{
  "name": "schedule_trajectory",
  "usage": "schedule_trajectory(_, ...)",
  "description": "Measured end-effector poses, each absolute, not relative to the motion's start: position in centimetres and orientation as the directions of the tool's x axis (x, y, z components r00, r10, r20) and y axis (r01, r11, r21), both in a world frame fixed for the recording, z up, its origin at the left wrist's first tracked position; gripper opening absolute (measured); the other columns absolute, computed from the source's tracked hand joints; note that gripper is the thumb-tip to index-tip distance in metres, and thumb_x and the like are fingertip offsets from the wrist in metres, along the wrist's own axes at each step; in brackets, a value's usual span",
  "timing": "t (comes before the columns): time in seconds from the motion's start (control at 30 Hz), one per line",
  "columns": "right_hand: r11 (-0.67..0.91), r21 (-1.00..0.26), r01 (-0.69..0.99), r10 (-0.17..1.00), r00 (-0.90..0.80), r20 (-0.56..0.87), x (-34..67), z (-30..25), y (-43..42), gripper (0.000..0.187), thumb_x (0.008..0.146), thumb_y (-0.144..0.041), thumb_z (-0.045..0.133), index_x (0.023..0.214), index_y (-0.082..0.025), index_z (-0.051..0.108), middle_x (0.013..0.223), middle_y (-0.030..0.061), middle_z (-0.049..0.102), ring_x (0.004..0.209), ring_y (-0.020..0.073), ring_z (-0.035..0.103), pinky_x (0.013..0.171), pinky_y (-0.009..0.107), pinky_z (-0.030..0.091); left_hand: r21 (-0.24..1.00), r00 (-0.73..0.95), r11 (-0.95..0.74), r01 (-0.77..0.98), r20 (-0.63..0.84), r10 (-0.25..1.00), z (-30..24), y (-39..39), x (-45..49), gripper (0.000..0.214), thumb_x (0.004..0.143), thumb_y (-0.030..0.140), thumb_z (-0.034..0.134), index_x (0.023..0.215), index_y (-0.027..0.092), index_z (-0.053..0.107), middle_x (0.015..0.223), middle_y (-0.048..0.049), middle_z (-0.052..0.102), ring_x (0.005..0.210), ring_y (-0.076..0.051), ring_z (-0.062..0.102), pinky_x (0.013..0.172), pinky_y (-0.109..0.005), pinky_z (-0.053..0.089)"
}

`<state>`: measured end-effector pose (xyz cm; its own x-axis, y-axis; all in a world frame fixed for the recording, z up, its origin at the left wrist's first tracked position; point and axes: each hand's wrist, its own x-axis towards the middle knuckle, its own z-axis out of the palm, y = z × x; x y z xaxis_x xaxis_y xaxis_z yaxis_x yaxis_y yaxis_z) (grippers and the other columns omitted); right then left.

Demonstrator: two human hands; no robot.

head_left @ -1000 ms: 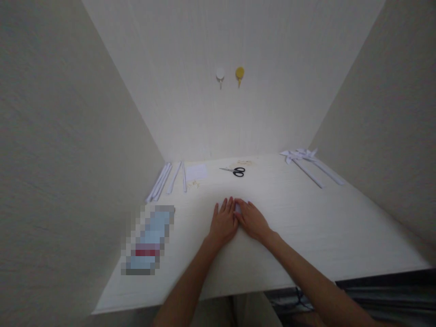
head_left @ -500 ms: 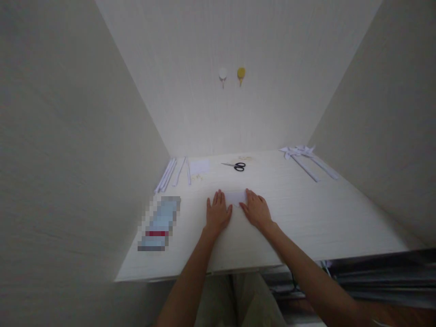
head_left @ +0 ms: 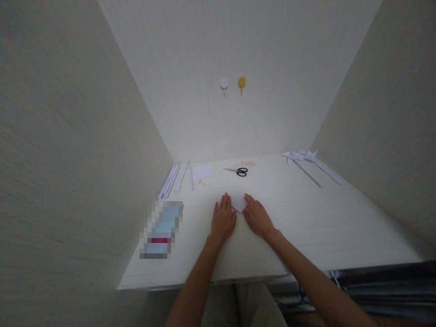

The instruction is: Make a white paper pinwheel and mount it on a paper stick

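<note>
A small piece of folded white paper (head_left: 239, 204) lies on the white table, its near edge coming to a point. My left hand (head_left: 223, 216) rests flat over the paper's left side, fingers stretched out and pointing away from me. On the opposite side my right hand (head_left: 258, 215) lies with fingers extended, its fingertips on the paper's right edge. Both hands cover parts of the sheet, so its full outline is hidden. Beyond them are scissors (head_left: 237, 171) with black handles, blades towards the left.
Rolled paper sticks (head_left: 169, 180) and a white sheet (head_left: 202, 171) lie at the back left. Paper pinwheel-like shapes on sticks (head_left: 299, 156) are at the back right. A blurred-out light-blue object (head_left: 163, 229) lies at left. White (head_left: 224, 83) and yellow hooks (head_left: 241, 82) hang on the wall.
My hands have come slightly closer together, and less of the paper's width shows between them. Its pointed near edge is now plainer. The whole view has shifted slightly.
</note>
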<state>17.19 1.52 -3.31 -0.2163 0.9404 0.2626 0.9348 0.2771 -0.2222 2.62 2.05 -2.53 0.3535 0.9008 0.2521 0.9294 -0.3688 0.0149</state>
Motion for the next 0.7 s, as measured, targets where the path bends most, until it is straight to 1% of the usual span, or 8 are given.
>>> schedule_trajectory(0.07,0.317,-0.2,0.927,0.93,-0.263,0.256,17.0,-3.3,1.6,0.046,0.082,-0.017,0.027,0.126,-0.004,0.033,0.133,0.0137,0.034,0.124,0.0173,0.027,0.099,0.035,0.024,0.037,0.442,-0.463,0.886,0.24,0.865,-2.6,2.2,3.1,0.049,0.084,0.025,0.023,0.129,0.005,0.025,0.137,-0.0135,0.026,0.126,-0.018,0.021,0.101,-0.035,0.023)
schedule_trajectory(0.17,0.355,-0.153,0.922,0.92,-0.316,0.231,16.9,-3.1,1.8,0.047,0.081,-0.013,0.025,0.127,-0.004,0.033,0.133,0.0133,0.034,0.124,0.0183,0.028,0.099,0.036,0.023,0.061,0.49,-0.511,0.858,0.204,0.848,-2.6,2.5,3.9,0.047,0.085,0.024,0.021,0.127,0.006,0.029,0.135,-0.0128,0.03,0.125,-0.017,0.024,0.101,-0.033,0.023)
schedule_trajectory(0.3,0.395,-0.12,0.911,0.909,-0.369,0.193,16.8,-3.0,1.8,0.048,0.081,-0.011,0.024,0.127,-0.003,0.033,0.131,0.0137,0.037,0.122,0.0184,0.03,0.1,0.038,0.022,0.061,0.479,-0.496,0.866,0.182,0.859,-2.5,2.8,4.4,0.047,0.084,0.023,0.021,0.128,0.01,0.029,0.136,-0.0091,0.031,0.125,-0.017,0.024,0.102,-0.038,0.021)
schedule_trajectory(0.37,0.385,-0.128,0.914,0.914,-0.358,0.192,16.8,-2.9,1.8,0.047,0.082,-0.013,0.024,0.127,-0.004,0.033,0.131,0.0134,0.039,0.121,0.0177,0.032,0.099,0.038,0.022,0.073,0.472,-0.491,0.868,0.183,0.862,-2.4,2.8,4.4,0.047,0.084,0.024,0.022,0.129,0.012,0.028,0.136,-0.0065,0.031,0.125,-0.017,0.024,0.102,-0.04,0.02)
schedule_trajectory(0.47,0.372,-0.157,0.915,0.919,-0.339,0.201,16.9,-2.8,1.8,0.047,0.082,-0.016,0.025,0.128,-0.006,0.031,0.131,0.0113,0.039,0.121,0.0169,0.031,0.099,0.036,0.022,0.101,0.468,-0.49,0.866,0.182,0.865,-2.4,2.8,4.3,0.047,0.083,0.024,0.023,0.129,0.014,0.027,0.136,-0.0038,0.031,0.124,-0.017,0.025,0.102,-0.041,0.02)
schedule_trajectory(0.6,0.354,-0.183,0.917,0.928,-0.32,0.19,17.0,-2.8,1.9,0.047,0.083,-0.018,0.025,0.128,-0.006,0.031,0.131,0.0101,0.039,0.121,0.0168,0.031,0.1,0.035,0.021,0.11,0.463,-0.484,0.868,0.173,0.87,-2.4,2.9,4.4,0.047,0.083,0.024,0.023,0.129,0.014,0.027,0.136,-0.0039,0.031,0.124,-0.018,0.025,0.101,-0.04,0.02)
schedule_trajectory(0.7,0.358,-0.165,0.919,0.927,-0.328,0.184,17.0,-2.9,2.0,0.047,0.082,-0.017,0.025,0.127,-0.006,0.031,0.131,0.0111,0.038,0.121,0.0164,0.032,0.099,0.035,0.021,0.105,0.447,-0.465,0.879,0.156,0.881,-2.3,3.0,4.7,0.047,0.083,0.024,0.024,0.128,0.014,0.029,0.136,-0.0051,0.032,0.124,-0.018,0.026,0.101,-0.041,0.02)
